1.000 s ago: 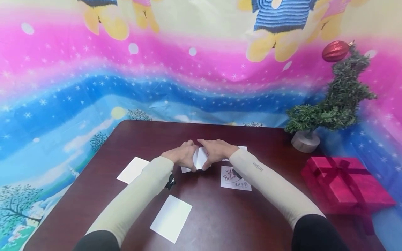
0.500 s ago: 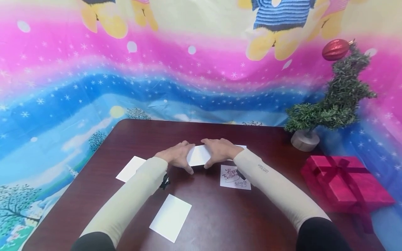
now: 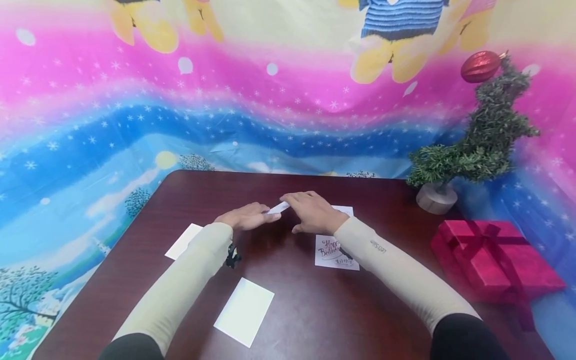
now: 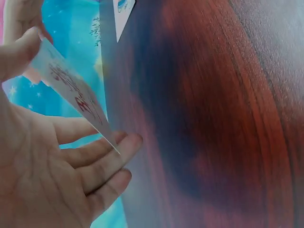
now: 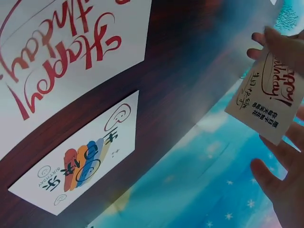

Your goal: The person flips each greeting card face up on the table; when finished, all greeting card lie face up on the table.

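Observation:
A small birthday card (image 3: 278, 208) is held up above the table, tilted and nearly edge-on in the head view. My left hand (image 3: 245, 216) pinches its left end between thumb and fingers; red lettering shows on the card (image 4: 71, 85) in the left wrist view. At the other end, my right hand (image 3: 312, 212) touches the card with its fingertips, its thumb apart. The right wrist view shows red and black writing on this card (image 5: 263, 97). Below the right forearm lies a "Happy Birthday" card (image 3: 330, 252), partly covered. Another card (image 3: 345, 210) is mostly hidden behind the right hand.
Two white cards, one near the front (image 3: 245, 312) and one beside the left forearm (image 3: 182, 241), lie on the dark red table (image 3: 297, 295). At the right are a red gift box (image 3: 499, 260) and a small tree (image 3: 468, 155) with a red ornament (image 3: 480, 66).
Between the hands, the card has turned from showing its broad white face to nearly edge-on. Its right end has risen with the right fingers, and the right thumb has come off it.

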The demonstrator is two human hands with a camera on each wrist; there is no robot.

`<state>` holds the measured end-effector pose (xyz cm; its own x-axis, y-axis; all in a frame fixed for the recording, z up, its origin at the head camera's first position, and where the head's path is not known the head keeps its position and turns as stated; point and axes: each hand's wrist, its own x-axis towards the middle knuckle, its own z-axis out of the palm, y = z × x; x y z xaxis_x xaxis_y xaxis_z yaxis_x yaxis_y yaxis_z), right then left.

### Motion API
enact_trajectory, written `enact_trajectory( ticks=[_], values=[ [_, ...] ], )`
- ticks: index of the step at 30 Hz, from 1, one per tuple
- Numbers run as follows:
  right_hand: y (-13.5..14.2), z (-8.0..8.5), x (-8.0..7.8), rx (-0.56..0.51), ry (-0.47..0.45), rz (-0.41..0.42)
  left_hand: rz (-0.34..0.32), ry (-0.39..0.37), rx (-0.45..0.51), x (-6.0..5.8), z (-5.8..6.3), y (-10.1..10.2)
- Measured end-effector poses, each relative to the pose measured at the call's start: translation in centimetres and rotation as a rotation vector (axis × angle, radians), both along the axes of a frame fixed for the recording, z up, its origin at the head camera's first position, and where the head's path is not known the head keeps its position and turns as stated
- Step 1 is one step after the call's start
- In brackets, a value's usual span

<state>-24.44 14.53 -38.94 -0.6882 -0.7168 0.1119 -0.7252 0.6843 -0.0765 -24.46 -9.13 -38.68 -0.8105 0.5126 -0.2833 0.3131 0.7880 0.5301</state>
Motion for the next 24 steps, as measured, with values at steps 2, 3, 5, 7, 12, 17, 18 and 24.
enact_trajectory(
  ticks=[2, 3, 5, 7, 12, 17, 18, 24],
  values=[
    [0.1, -0.1, -0.1, -0.005, 0.034, -0.009, 0.044, -0.035, 0.052, 0.1, 0.0, -0.2],
    [0.2, -0.2, -0.2, -0.005, 0.05, -0.013, 0.068, -0.056, 0.085, 0.1, 0.0, -0.2],
    [0.4, -0.3, -0.3, -0.009, 0.083, -0.005, 0.123, -0.087, 0.153, 0.3, 0.0, -0.2],
    [0.5, -0.5, -0.4, -0.01, 0.113, 0.009, 0.16, -0.112, 0.214, 0.4, -0.1, -0.1],
    [0.4, -0.8, -0.4, -0.03, 0.16, 0.017, 0.2, -0.127, 0.284, 0.4, 0.2, 0.2],
    [0.3, -1.1, -0.3, -0.029, 0.203, -0.01, 0.234, -0.216, 0.375, 0.4, 0.3, 0.5],
    [0.2, -1.2, -0.3, -0.023, 0.218, -0.014, 0.24, -0.238, 0.393, 0.4, 0.3, 0.5],
    [0.2, -1.7, -0.3, 0.005, 0.341, -0.015, 0.254, -0.375, 0.469, 0.6, 0.3, 0.8]
  ],
)
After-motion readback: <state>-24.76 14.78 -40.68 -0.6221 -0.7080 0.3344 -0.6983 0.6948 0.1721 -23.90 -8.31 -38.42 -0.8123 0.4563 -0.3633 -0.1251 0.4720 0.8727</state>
